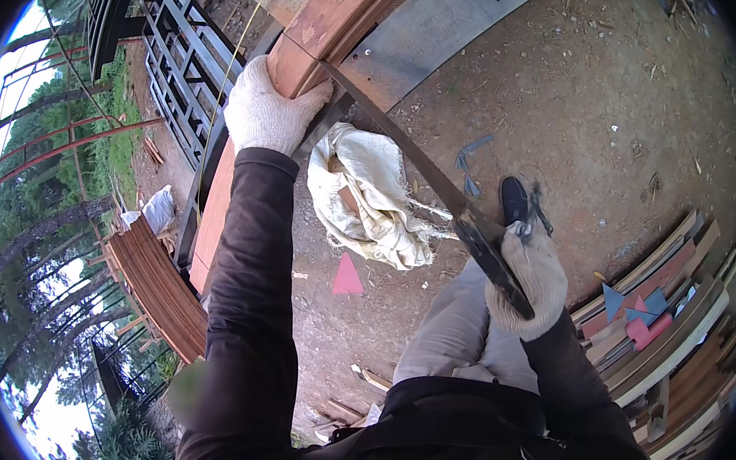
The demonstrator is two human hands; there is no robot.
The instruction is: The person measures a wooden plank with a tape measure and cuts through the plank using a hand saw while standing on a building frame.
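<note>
Gripping a reddish wooden plank [314, 31] from above, the gloved left hand [267, 110] is closed over its edge; the gloved right hand [530, 282] is clenched around the handle of a handsaw [424, 178], whose blade runs up to the plank just beside the left hand; a crumpled white sack [370, 200] lies on the dirt ground [586, 100] between the hands; stacked timber offcuts [671, 332] sit right of the right hand.

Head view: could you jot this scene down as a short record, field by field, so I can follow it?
Left hand: gloved left hand grips the edge of a reddish wooden plank
Right hand: gloved right hand holds the dark handle of a hand saw
Saw blade: runs from the handle up to the plank
Ground: bare dirt ground, a pale sack, a pink wood offcut
Right side: stacked boards
</note>
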